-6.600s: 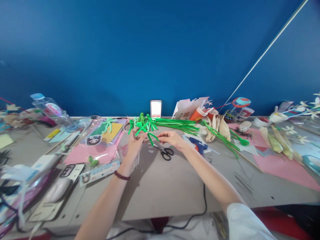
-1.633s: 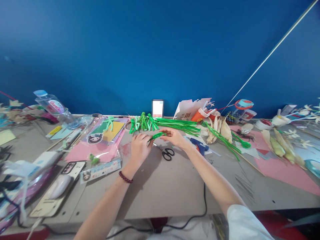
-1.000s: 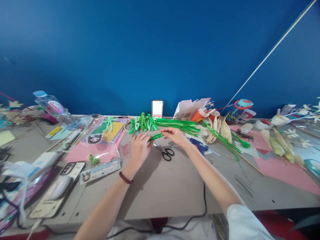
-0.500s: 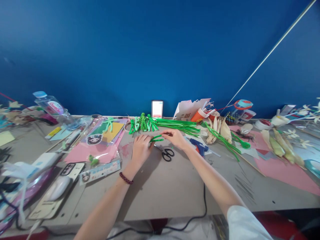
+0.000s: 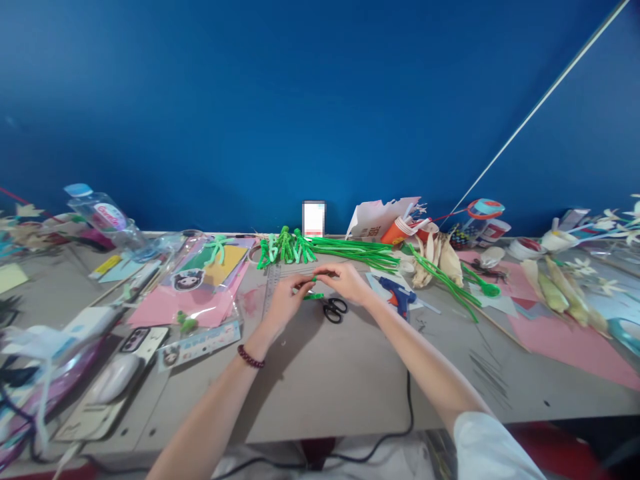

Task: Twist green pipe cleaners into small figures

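Observation:
My left hand [image 5: 289,297] and my right hand [image 5: 344,280] meet over the middle of the table, fingertips pinched together on a green pipe cleaner [image 5: 315,279], of which only a small bit shows. Another short green pipe cleaner piece [image 5: 314,296] shows just below the fingers; I cannot tell whether it is held or lies on the table. Black-handled scissors [image 5: 335,311] lie under it, their blades partly hidden. Behind my hands, a bundle of long green pipe cleaners [image 5: 357,249] lies beside several bent green pipe cleaner figures [image 5: 286,245].
A phone [image 5: 315,219] leans on the blue wall. A clear ruler [image 5: 271,288] lies left of my hands. On the right are a blue glue gun [image 5: 399,293], orange paper cups [image 5: 397,230] and dried husks [image 5: 453,260]. Pink paper [image 5: 150,307] and a white mouse [image 5: 118,377] are on the left.
My hands have drawn together, and the fingertips now meet. The short green pieces that stretched between them are now mostly covered, with one showing lower down over the scissor blades.

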The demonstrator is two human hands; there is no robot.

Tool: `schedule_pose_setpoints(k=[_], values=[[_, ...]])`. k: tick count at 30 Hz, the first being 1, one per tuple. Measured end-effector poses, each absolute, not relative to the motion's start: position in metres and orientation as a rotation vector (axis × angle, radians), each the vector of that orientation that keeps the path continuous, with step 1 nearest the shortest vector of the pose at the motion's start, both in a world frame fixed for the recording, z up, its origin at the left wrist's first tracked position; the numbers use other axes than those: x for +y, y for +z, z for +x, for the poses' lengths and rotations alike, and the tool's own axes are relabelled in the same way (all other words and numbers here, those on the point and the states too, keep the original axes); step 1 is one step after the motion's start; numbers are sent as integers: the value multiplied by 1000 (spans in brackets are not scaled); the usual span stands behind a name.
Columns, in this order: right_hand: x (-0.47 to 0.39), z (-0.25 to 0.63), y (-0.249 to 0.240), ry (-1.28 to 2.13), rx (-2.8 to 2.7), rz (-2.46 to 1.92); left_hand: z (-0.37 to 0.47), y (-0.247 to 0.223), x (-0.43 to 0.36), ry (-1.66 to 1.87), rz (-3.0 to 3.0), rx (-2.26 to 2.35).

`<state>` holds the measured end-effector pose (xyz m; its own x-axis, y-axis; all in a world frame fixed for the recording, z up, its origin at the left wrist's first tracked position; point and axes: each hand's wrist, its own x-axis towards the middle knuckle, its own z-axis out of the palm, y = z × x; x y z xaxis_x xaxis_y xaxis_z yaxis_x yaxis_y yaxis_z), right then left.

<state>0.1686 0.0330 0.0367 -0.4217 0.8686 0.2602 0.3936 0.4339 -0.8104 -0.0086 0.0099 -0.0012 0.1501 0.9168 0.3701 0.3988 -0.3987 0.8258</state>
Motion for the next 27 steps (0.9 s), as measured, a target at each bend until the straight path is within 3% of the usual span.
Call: schedule_pose_setpoints(k=[9,18,27], values=[[32,164,30,869,-1904,-1123,-7,5,2,1373,2246,1380],[31,163,31,1437,-1585,-1293,-9,0,-1,1303,2627,1465],[34,168,33,1419,-1687,-1232,-4,-4,1,1330,2380,1397]])
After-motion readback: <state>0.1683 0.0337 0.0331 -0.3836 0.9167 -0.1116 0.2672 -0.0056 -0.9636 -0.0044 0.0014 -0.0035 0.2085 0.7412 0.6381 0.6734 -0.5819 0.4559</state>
